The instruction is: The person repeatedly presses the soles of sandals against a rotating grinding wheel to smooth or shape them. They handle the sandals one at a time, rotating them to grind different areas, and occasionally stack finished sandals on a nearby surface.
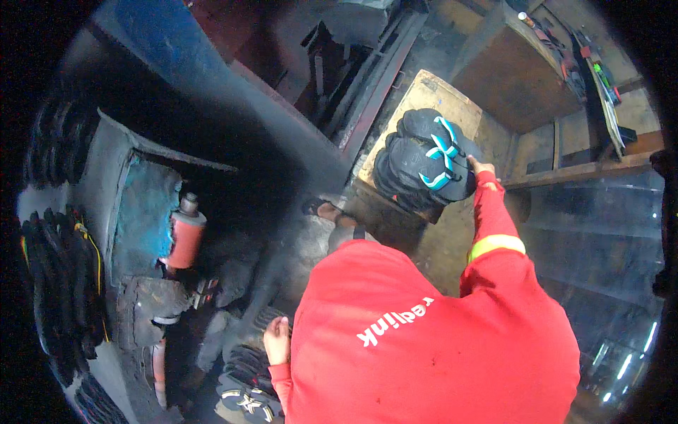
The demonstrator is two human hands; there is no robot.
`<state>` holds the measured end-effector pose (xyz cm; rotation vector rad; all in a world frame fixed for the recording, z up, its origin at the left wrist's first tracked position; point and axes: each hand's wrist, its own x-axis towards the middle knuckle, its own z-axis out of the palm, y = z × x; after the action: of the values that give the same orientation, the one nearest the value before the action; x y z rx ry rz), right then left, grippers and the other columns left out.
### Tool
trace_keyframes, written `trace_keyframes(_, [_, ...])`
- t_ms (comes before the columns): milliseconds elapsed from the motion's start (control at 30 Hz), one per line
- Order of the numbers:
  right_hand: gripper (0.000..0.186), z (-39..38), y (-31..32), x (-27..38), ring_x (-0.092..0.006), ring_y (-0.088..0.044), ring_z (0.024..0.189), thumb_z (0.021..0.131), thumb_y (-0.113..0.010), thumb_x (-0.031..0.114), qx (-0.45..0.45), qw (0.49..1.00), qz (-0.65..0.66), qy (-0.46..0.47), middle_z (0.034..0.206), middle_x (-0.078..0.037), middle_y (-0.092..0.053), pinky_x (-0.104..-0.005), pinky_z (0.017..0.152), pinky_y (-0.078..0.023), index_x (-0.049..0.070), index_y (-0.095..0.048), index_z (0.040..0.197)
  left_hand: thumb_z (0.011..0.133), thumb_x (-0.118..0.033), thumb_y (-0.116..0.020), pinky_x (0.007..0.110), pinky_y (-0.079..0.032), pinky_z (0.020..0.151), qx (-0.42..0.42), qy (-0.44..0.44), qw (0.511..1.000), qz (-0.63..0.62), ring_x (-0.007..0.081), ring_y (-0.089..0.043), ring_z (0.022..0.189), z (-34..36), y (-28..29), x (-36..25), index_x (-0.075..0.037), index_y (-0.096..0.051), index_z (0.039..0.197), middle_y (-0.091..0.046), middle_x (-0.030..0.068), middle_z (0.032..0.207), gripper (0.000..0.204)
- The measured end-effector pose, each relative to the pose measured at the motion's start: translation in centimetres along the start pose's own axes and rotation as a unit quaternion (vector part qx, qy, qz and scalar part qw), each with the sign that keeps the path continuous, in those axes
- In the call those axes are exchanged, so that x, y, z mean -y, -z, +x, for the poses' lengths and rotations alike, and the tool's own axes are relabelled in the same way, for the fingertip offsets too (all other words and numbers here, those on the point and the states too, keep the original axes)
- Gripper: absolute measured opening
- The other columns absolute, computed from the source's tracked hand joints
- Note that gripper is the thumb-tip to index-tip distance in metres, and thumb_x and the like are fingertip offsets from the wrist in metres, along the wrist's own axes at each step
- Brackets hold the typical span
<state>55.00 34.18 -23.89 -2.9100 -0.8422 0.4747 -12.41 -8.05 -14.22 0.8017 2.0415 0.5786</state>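
My right hand [482, 167] grips the right edge of a pile of dark flip-flops [406, 162], whose top soles carry turquoise-and-white straps [441, 148]. The pile sits on a pale wooden board [441, 88]. My left hand [277, 338] hangs beside my red-clad body at lower left, fingers loosely bent and apart, holding nothing that I can see. Just below it is another stack of black flip-flops [247, 399], one with a pale patterned strap. My sandalled foot [328, 210] shows below the board.
Dark machinery [318, 63] runs along the upper left, with an orange cylinder [187, 240] lower down. Bundles of dark pieces [49, 283] stand at far left. A wooden shelf [600, 99] holding small items is at upper right, above a grey sheet surface [593, 247].
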Motion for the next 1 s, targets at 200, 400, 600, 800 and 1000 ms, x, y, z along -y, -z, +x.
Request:
trace_keyframes(200, [0.048,-1.3,4.5,4.5,-0.0145,-0.062,0.077,0.085,-0.083,0.024,0.025,0.787,0.586,0.19,0.093,-0.005,-0.067,-0.029,0.06,-0.055,0.003,-0.058,0.12,0.097,-0.03,-0.067,0.038,-0.055,0.084,0.005,-0.006,0.999,0.037,0.0283,-0.072,0.095,0.0,-0.6,-3.9,0.008,-0.067,0.114,-0.073,0.0238,0.104,0.042])
trace_keyframes(400, [0.037,-17.2,15.9,16.6,-0.0119,-0.063,0.1,0.09,-0.076,0.006,0.18,0.687,0.487,0.508,0.11,-0.003,-0.069,-0.0257,0.084,-0.052,0.007,-0.061,0.123,0.097,-0.018,-0.069,0.032,-0.054,0.088,-0.031,-0.13,0.99,-0.048,0.0195,-0.07,0.1,0.7,-0.5,-13.9,0.005,-0.068,0.115,-0.072,0.0164,0.108,0.03])
trace_keyframes(600, [0.035,-36.3,13.5,26.3,-0.0359,-0.065,0.108,0.08,-0.079,0.018,0.243,0.419,0.046,0.874,0.11,-0.016,-0.072,-0.0443,0.095,-0.05,0.003,-0.072,0.111,0.083,-0.031,-0.083,0.037,-0.057,0.085,-0.1,-0.393,0.914,-0.033,0.0338,-0.066,0.112,4.4,-1.3,-22.4,0.003,-0.06,0.129,-0.063,0.0221,0.128,0.062])
trace_keyframes(800, [0.041,-48.0,4.7,24.9,-0.0313,-0.069,0.105,0.081,-0.078,0.02,0.503,0.247,-0.062,0.826,0.116,-0.015,-0.071,-0.0404,0.089,-0.053,0.008,-0.07,0.119,0.089,-0.04,-0.077,0.035,-0.051,0.095,0.017,-0.319,0.93,-0.181,0.0189,-0.064,0.108,5.5,-1.6,-21.9,0.001,-0.051,0.141,-0.068,0.0139,0.12,0.071])
trace_keyframes(1000, [0.08,-51.1,-2.9,20.2,-0.0336,-0.054,0.133,0.079,-0.083,0.027,0.335,0.356,0.067,0.87,0.147,-0.019,-0.052,-0.0429,0.109,-0.043,0.008,-0.047,0.148,0.097,-0.036,-0.069,0.034,-0.053,0.079,-0.202,-0.076,0.935,-0.283,0.0169,-0.068,0.09,6.0,-2.3,-16.9,0.004,-0.067,0.118,-0.074,0.016,0.098,0.045])
